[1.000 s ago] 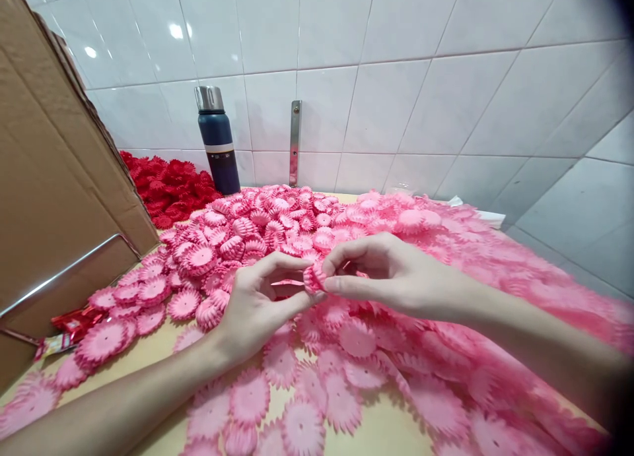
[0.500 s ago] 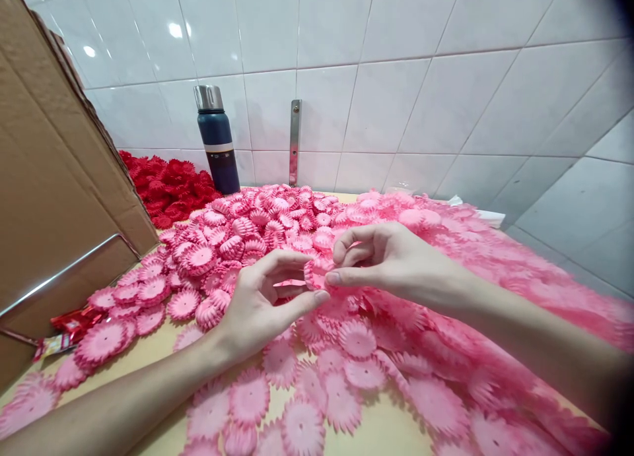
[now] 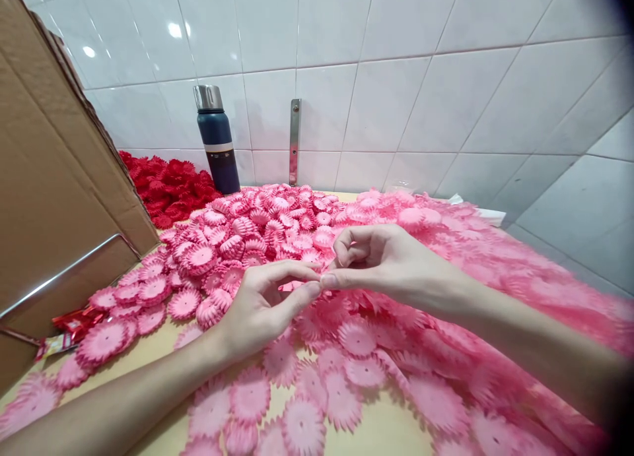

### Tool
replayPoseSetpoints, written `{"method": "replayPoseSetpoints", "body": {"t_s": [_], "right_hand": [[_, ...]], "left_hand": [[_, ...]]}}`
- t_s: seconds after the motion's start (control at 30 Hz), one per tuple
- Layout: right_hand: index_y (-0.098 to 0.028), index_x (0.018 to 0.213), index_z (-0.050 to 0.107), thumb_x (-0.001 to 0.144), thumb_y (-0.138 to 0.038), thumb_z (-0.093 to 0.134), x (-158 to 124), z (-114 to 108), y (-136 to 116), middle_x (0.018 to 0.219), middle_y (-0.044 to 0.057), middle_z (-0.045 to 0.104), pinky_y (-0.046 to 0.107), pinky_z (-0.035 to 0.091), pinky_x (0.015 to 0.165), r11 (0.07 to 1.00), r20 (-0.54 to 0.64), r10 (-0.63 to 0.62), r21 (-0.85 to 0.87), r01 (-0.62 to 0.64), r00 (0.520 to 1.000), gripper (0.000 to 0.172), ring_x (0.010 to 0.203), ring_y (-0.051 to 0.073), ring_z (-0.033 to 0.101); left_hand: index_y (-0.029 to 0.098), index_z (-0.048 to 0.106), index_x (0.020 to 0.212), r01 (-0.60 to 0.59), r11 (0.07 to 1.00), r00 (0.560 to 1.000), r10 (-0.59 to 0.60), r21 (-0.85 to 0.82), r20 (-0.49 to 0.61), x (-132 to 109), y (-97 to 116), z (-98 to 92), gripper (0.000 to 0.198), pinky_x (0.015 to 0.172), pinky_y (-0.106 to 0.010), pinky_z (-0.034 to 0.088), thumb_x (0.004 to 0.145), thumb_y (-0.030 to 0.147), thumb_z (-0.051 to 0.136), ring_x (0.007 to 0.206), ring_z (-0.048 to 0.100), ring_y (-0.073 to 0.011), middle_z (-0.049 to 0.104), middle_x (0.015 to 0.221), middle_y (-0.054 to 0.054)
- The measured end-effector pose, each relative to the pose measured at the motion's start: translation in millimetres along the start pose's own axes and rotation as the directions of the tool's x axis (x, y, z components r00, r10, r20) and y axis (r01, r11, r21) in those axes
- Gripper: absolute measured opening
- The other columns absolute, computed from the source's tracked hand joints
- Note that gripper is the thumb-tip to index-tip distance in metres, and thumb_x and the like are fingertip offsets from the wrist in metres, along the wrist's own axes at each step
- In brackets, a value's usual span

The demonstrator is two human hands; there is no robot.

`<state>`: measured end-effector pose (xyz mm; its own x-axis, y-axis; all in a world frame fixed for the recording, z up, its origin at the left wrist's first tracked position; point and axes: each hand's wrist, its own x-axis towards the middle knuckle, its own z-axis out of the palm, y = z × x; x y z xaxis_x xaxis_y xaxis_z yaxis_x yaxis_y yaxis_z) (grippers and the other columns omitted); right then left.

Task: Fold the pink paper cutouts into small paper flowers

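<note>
My left hand [image 3: 270, 304] is closed in a pinch, its thumb and fingertips brought together over the pile. Between its fingers shows a little pink of what looks like a scalloped flower petal disc [image 3: 293, 286], mostly hidden by the fingers. Fingertip to fingertip with it, my right hand [image 3: 379, 258] pinches at the same spot, thumb stretched out and the other fingers curled. Around and below both hands lie many pink petal discs [image 3: 302, 424] with notched edges and a small centre hole. Behind them rises a heap of cupped, curled pink discs [image 3: 201, 257].
A dark blue bottle [image 3: 216, 139] with a metal cap stands against the white tiled wall [image 3: 327, 33]. Left of it is a pile of red petals [image 3: 171, 185]. A cardboard box [image 3: 64, 159] borders the left side, near a red wrapper [image 3: 79, 321]. Flatter pink petals [image 3: 495, 271] spread across the right.
My left fingers and thumb have closed together around the pink petal disc, which showed between the hands before and is now mostly covered. My right hand has barely moved.
</note>
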<state>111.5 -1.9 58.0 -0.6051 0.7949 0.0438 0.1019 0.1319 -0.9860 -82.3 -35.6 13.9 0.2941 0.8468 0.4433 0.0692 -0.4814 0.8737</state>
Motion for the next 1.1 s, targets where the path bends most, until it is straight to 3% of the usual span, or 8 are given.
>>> {"method": "replayPoseSetpoints", "body": {"t_s": [0.2,0.4,0.73,1.1], "right_hand": [[-0.016,0.075,0.057,0.068,-0.016,0.079,1.7,1.3,-4.6,0.07,-0.001,0.061,0.023,0.045,0.06,1.0,0.041,0.008,-0.02,-0.008,0.999,0.023,0.066,0.01,0.057],[-0.016,0.075,0.058,0.069,-0.015,0.077,0.1,0.8,-6.2,0.068,0.0,0.063,0.023,0.043,0.057,0.993,0.002,0.029,-0.113,-0.029,1.0,0.02,0.065,0.011,0.057],[-0.016,0.075,0.059,0.069,-0.01,0.075,0.2,0.3,-4.2,0.072,-0.001,0.063,0.022,0.046,0.06,0.984,-0.017,-0.03,-0.179,0.027,0.999,0.019,0.068,0.011,0.059],[-0.017,0.079,0.054,0.078,-0.01,0.062,-0.4,-0.8,-1.2,0.078,0.001,0.058,0.027,0.049,0.067,0.969,0.06,-0.114,-0.211,0.124,0.992,0.01,0.072,0.012,0.056]], "left_hand": [[0.017,0.07,0.086,0.021,0.997,1.0,-0.021,0.069,-0.003,1.3,-3.8,0.0,0.008,0.074,-0.02,0.049,0.086,0.018,0.061,0.082,0.065,-0.0128,0.072,0.091,-0.003],[0.016,0.069,0.084,0.013,0.995,1.0,-0.012,0.096,-0.011,0.6,-2.9,0.7,0.009,0.072,-0.021,0.048,0.087,0.017,0.061,0.08,0.063,-0.0128,0.071,0.087,-0.003],[0.016,0.068,0.087,0.009,0.985,1.0,-0.009,0.174,-0.005,0.6,-4.0,-0.1,0.011,0.074,-0.024,0.048,0.088,0.019,0.058,0.084,0.063,-0.0149,0.069,0.087,-0.003],[0.015,0.068,0.086,0.022,0.98,0.999,-0.013,0.2,-0.044,-1.3,-1.1,1.4,0.011,0.072,-0.024,0.049,0.088,0.018,0.058,0.079,0.063,-0.0144,0.069,0.085,-0.004]]}}
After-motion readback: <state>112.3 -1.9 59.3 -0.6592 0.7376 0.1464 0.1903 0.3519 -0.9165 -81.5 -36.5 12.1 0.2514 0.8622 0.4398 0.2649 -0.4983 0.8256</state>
